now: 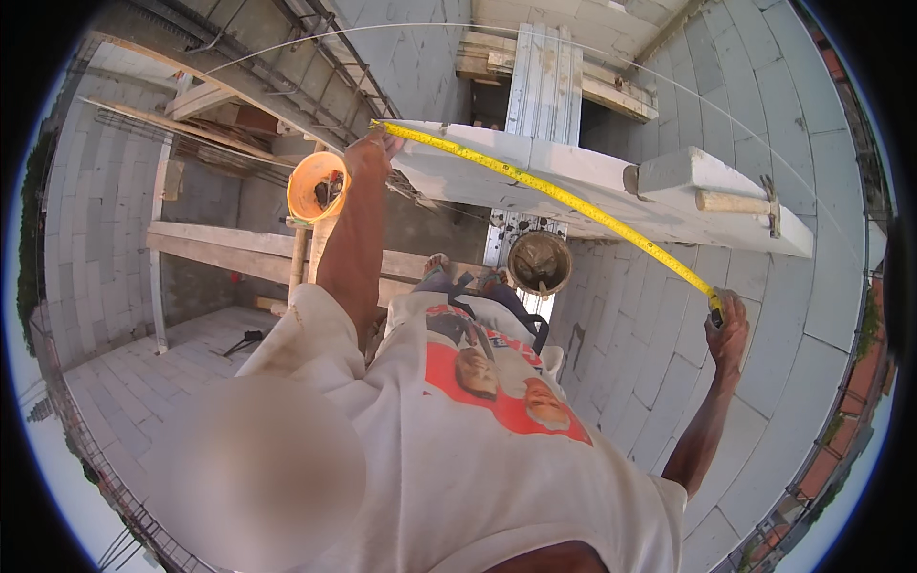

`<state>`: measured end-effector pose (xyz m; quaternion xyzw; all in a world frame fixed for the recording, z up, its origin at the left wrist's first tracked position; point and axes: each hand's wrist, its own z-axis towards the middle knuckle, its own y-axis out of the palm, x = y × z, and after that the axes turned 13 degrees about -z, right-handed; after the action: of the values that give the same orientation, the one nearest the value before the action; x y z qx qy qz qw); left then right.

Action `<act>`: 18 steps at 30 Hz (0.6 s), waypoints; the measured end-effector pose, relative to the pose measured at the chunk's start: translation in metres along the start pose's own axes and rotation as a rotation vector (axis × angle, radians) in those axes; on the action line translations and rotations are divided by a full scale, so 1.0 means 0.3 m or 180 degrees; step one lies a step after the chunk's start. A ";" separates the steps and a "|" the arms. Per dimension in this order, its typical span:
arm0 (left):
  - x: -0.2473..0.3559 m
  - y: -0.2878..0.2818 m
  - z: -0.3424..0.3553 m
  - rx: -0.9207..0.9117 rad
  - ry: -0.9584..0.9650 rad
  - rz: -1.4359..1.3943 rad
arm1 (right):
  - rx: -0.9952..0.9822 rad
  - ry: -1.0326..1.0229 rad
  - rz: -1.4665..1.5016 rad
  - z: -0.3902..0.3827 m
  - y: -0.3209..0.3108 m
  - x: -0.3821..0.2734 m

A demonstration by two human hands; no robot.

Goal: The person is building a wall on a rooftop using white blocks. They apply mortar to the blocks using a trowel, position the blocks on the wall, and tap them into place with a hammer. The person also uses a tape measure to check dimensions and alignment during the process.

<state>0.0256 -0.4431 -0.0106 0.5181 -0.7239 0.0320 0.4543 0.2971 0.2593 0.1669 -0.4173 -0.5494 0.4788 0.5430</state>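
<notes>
A yellow tape measure (559,194) is drawn out between my two hands, its blade sagging slightly. My left hand (375,148) pinches the end of the blade at the left end of a low white block wall (573,172). At the right, my right hand (731,329) is closed around the tape's case, lower than the wall top and out to its side. The blade crosses in front of the wall. On the wall's right part a raised white block (693,170) carries a hammer (735,201) with a wooden handle.
An orange bucket (302,172) with tools inside stands near my left forearm. A round mortar bucket (565,269) sits beyond my feet on a metal plank. Wooden boards (224,239) and rebar (320,91) lie to the left. A thin string (764,143) arcs overhead. Block walls surround me.
</notes>
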 end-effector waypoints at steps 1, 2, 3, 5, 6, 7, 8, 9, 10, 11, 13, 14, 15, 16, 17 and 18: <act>0.005 0.002 0.011 0.0037 -0.0027 -0.0030 | -0.0021 0.0070 -0.0041 -0.006 -0.016 -0.016; 0.008 -0.001 0.019 0.0044 -0.0020 0.0111 | -0.0043 0.0141 -0.0079 -0.012 -0.028 -0.031; 0.001 0.001 0.019 0.0042 -0.0032 0.0256 | -0.0073 0.0226 -0.0131 -0.024 -0.043 -0.041; 0.006 0.000 0.024 -0.0013 -0.0081 0.0402 | -0.0099 0.0271 -0.0170 -0.048 -0.078 -0.065; 0.003 0.004 0.027 -0.0086 -0.0149 0.0409 | -0.0122 0.0322 -0.0207 -0.075 -0.096 -0.076; -0.003 0.012 0.031 -0.0176 -0.0228 0.0422 | -0.0152 0.0350 -0.0142 -0.098 -0.105 -0.087; -0.004 0.007 0.030 -0.0135 -0.0223 0.0468 | -0.0182 0.0382 -0.0075 -0.105 -0.108 -0.100; -0.009 0.010 0.037 -0.0135 -0.0232 0.0521 | -0.0202 0.0457 -0.0021 -0.115 -0.117 -0.112; -0.006 -0.011 0.071 -0.0150 -0.0252 0.0469 | -0.0252 0.0564 0.0088 -0.111 -0.129 -0.141; -0.016 -0.013 0.079 -0.0195 -0.0229 0.0537 | -0.0323 0.0699 0.0173 -0.107 -0.148 -0.176; -0.017 -0.011 0.098 -0.0024 -0.0305 0.0719 | -0.0213 0.0938 -0.0001 -0.102 -0.144 -0.252; -0.028 -0.002 0.093 -0.0021 -0.0399 0.0685 | -0.0305 0.1124 0.0035 -0.105 -0.150 -0.291; -0.019 -0.002 0.110 0.0000 -0.0459 0.0641 | -0.0378 0.1285 0.0100 -0.098 -0.147 -0.327; -0.018 -0.007 0.120 -0.0129 -0.0419 0.0667 | -0.0473 0.1445 0.0057 -0.084 -0.139 -0.367; -0.025 -0.016 0.135 -0.0257 -0.0388 0.0691 | -0.0574 0.1605 0.0010 -0.070 -0.138 -0.406; -0.027 -0.025 0.145 -0.0379 -0.0342 0.0712 | -0.0673 0.1755 -0.0019 -0.056 -0.126 -0.436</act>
<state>0.0048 -0.4632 -0.0449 0.4072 -0.8011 0.0116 0.4385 0.3242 0.1252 0.1772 -0.5843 -0.4291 0.2859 0.6267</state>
